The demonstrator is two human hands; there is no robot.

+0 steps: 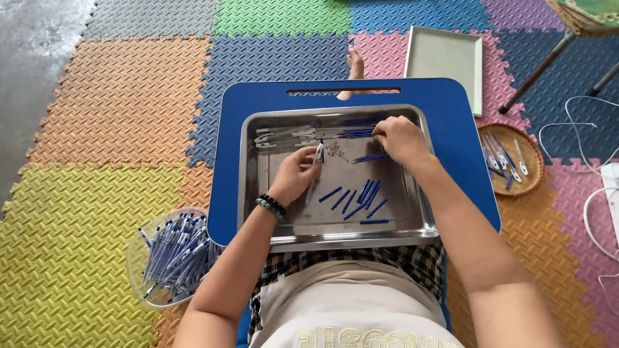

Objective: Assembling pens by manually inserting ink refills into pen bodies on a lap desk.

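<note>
A steel tray lies on a blue lap table across my knees. My left hand is closed around a white pen barrel held upright over the tray's middle. My right hand reaches into the tray's far right corner, fingertips on a bunch of thin blue refills. Several short blue pen parts lie loose in the tray's middle and near side. White pen barrels sit at the far left of the tray.
A clear bowl full of blue-and-white pens stands on the foam floor mats at my left. A wicker basket with a few pens sits to the right. A pale rectangular tray, stool legs and a white cable lie beyond.
</note>
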